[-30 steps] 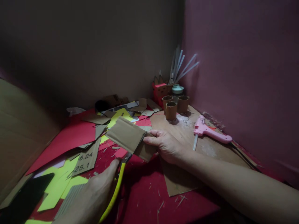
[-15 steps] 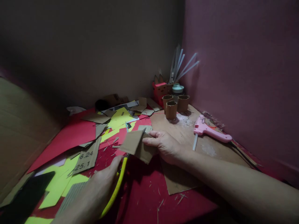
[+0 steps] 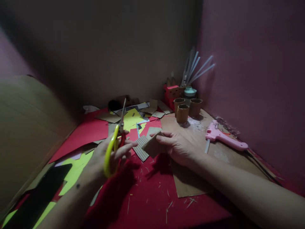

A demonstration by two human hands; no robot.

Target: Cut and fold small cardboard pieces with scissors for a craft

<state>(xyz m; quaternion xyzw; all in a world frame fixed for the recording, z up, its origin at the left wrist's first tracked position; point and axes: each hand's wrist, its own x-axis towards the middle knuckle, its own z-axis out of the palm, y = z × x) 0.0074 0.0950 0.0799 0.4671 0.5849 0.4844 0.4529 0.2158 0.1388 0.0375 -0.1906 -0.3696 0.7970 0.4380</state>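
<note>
Scissors (image 3: 110,149) with yellow and red handles hang on my left hand (image 3: 116,152), their blades pointing up and away. The fingers of that hand stretch toward a ribbed strip of corrugated cardboard (image 3: 140,152); whether they touch it, I cannot tell. My right hand (image 3: 175,143) pinches a small brown cardboard piece (image 3: 153,146) by its right side, thumb on top. That piece overlaps the ribbed strip. Beneath both hands lies a dark red tabletop (image 3: 147,197) sprinkled with thin cardboard scraps.
A pink glue gun (image 3: 224,136) rests on a cardboard sheet (image 3: 190,181) to the right. Behind are several small cardboard cups (image 3: 182,114), a red animal-faced box (image 3: 172,93) and glue sticks (image 3: 197,68). Yellow paper (image 3: 130,119), red paper (image 3: 81,132) and a black object (image 3: 45,187) lie left.
My left hand has lifted and the scissors have swung upward, away from the cardboard. The cardboard in my right hand has turned, and the ribbed strip now shows separately beside it.
</note>
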